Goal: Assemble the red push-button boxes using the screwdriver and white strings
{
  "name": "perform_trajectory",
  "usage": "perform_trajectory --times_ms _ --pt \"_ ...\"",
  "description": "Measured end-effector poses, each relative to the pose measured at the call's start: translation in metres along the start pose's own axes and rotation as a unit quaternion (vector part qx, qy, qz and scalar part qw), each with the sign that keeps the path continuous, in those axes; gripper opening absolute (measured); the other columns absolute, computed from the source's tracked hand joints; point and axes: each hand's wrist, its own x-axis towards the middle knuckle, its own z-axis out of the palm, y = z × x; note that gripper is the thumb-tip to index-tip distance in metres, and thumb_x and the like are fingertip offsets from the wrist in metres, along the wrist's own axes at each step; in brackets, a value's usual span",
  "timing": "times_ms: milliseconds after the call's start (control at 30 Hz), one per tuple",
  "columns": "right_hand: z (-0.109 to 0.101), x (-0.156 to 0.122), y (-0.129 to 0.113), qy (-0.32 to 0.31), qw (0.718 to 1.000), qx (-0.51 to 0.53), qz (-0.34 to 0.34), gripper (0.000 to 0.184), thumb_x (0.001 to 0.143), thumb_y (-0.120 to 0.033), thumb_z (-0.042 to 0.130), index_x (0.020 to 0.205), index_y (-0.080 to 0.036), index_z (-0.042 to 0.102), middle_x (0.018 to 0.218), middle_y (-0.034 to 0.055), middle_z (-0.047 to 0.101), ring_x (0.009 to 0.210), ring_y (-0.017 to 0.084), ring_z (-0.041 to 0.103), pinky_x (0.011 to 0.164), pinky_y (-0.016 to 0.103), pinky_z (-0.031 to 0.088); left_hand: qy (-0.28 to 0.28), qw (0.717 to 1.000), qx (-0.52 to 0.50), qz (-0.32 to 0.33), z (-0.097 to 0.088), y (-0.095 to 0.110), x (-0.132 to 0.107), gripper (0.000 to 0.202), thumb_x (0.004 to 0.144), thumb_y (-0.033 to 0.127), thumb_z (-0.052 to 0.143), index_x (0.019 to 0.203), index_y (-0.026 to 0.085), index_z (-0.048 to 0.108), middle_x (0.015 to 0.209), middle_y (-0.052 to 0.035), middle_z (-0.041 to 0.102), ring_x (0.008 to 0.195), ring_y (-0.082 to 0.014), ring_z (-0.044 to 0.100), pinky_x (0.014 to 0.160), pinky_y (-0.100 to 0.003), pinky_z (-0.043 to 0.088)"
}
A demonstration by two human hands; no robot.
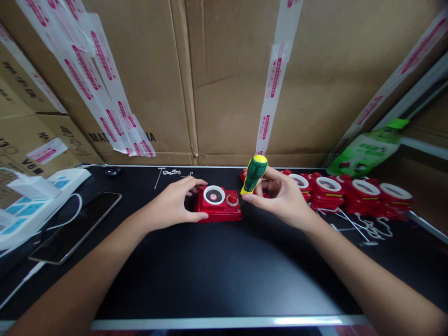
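Observation:
A red plastic unit (219, 204) with a round white-ringed dial and a red knob lies on the black table (217, 270). My left hand (175, 203) grips its left end, thumb in front and fingers over the back. My right hand (280, 196) is closed around a stubby screwdriver (255, 174) with a green and yellow handle, held upright just right of the unit; its tip is hidden near the unit's right end.
A row of several similar red units (350, 191) sits to the right, with loose metal wire pins (360, 228) in front. A phone (75, 226) and a white power strip (38, 200) lie at the left. Taped cardboard boxes (227, 79) wall the back; a green pouch (367, 149) leans at right.

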Motion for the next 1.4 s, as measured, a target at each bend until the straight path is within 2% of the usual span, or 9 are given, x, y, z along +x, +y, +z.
perform_trajectory --times_ms 267,400,500,633,867,1100,1233,1333,1400 --pt "0.001 -0.003 0.001 -0.043 0.999 -0.012 0.001 0.041 0.08 -0.036 0.091 0.113 -0.022 0.071 0.076 -0.0035 0.059 0.06 0.012 0.05 0.057 0.029 0.045 -0.015 0.999 -0.029 -0.016 0.001 0.001 0.0 0.069 0.075 0.041 0.091 0.136 0.026 0.062 0.132 -0.0077 0.065 0.11 -0.0265 0.069 0.1 -0.047 0.061" --pt "0.005 -0.001 0.004 -0.03 0.999 -0.017 0.014 0.035 0.075 -0.038 0.095 0.098 -0.022 0.074 0.084 -0.0002 0.064 0.067 0.014 0.055 0.062 0.03 0.049 -0.016 1.0 -0.02 -0.006 0.001 0.001 0.0 0.069 0.075 0.04 0.091 0.136 0.025 0.062 0.131 -0.0077 0.065 0.11 -0.0268 0.069 0.1 -0.046 0.061" --pt "0.006 -0.001 0.004 -0.011 1.0 -0.008 0.013 0.036 0.073 -0.037 0.096 0.095 -0.021 0.073 0.079 -0.002 0.062 0.064 0.013 0.051 0.061 0.029 0.047 -0.014 1.0 -0.017 -0.005 0.001 0.0 0.0 0.069 0.076 0.042 0.091 0.137 0.025 0.062 0.131 -0.0068 0.066 0.11 -0.0263 0.069 0.101 -0.046 0.061" --pt "0.004 -0.001 0.001 -0.01 1.0 -0.002 0.005 0.039 0.074 -0.035 0.095 0.102 -0.019 0.073 0.077 -0.0036 0.06 0.062 0.011 0.049 0.06 0.027 0.046 -0.014 1.0 -0.02 -0.011 0.001 0.0 0.0 0.071 0.075 0.042 0.093 0.137 0.025 0.062 0.132 -0.0066 0.067 0.11 -0.026 0.07 0.1 -0.045 0.061" --pt "0.001 -0.003 -0.001 -0.046 0.999 -0.009 -0.004 0.037 0.084 -0.029 0.087 0.116 -0.019 0.07 0.098 0.0018 0.066 0.057 0.006 0.052 0.056 0.025 0.048 -0.021 1.0 -0.019 -0.002 0.002 -0.001 0.001 0.064 0.078 0.038 0.09 0.134 0.025 0.063 0.131 -0.0066 0.065 0.109 -0.0249 0.069 0.1 -0.044 0.061" --pt "0.0 -0.003 -0.002 -0.075 0.997 -0.014 0.008 0.042 0.088 -0.03 0.083 0.126 -0.019 0.069 0.092 0.0015 0.068 0.06 0.009 0.055 0.06 0.026 0.051 -0.024 1.0 -0.012 0.007 0.0 0.0 0.0 0.063 0.08 0.039 0.089 0.135 0.025 0.062 0.129 -0.0066 0.064 0.112 -0.0257 0.069 0.1 -0.045 0.061" --pt "0.007 -0.003 0.0 -0.038 0.999 -0.007 0.037 0.041 0.079 -0.037 0.092 0.112 -0.021 0.074 0.091 0.002 0.071 0.068 0.013 0.061 0.064 0.029 0.054 -0.028 1.0 -0.011 0.001 0.001 0.0 0.0 0.063 0.08 0.04 0.09 0.135 0.026 0.063 0.127 -0.0061 0.064 0.11 -0.0255 0.069 0.1 -0.045 0.061" --pt "0.013 -0.003 0.001 0.02 0.998 -0.002 0.062 0.04 0.072 -0.04 0.096 0.099 -0.02 0.074 0.074 -0.0011 0.068 0.06 0.014 0.058 0.055 0.028 0.05 -0.027 1.0 -0.008 0.0 0.001 -0.001 0.0 0.064 0.079 0.043 0.09 0.135 0.026 0.063 0.129 -0.0065 0.064 0.109 -0.0258 0.069 0.099 -0.045 0.062" --pt "0.015 -0.003 0.001 0.037 0.997 -0.001 0.069 0.043 0.069 -0.041 0.098 0.098 -0.02 0.075 0.069 -0.0022 0.066 0.056 0.013 0.055 0.05 0.027 0.047 -0.028 1.0 -0.008 0.0 0.002 -0.002 0.0 0.064 0.079 0.044 0.09 0.134 0.026 0.063 0.131 -0.007 0.064 0.108 -0.0256 0.07 0.098 -0.045 0.062"
